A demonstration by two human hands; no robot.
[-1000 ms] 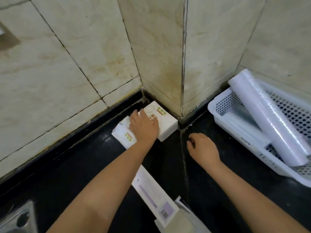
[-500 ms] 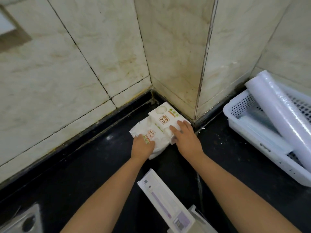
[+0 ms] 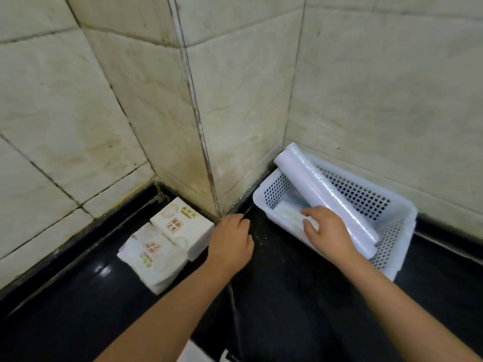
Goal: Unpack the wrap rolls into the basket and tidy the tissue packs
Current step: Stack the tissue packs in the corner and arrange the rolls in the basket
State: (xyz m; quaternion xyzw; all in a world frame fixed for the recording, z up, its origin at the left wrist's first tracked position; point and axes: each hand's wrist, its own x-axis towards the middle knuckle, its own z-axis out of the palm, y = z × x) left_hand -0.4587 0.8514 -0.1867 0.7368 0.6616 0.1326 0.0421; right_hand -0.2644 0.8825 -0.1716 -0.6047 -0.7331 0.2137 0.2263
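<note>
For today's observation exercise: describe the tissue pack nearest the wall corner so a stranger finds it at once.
Find the tiled wall corner above the black counter. At its foot, left of the left hand, lie two white tissue packs. The wanted pack is the firm, boxy one against the wall; its neighbour is crumpled and nearer the viewer.

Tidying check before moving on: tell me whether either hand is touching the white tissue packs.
No: the left hand hovers beside the white tissue packs, and the right hand reaches into the white perforated plastic basket.

Right hand [image 3: 329,235] off the white printed tissue packs [image 3: 167,240]; now at the near rim of the white perforated plastic basket [image 3: 400,228], fingers over its edge. Left hand [image 3: 231,242] lifted off the packs (loosely curled, beside them).
</note>
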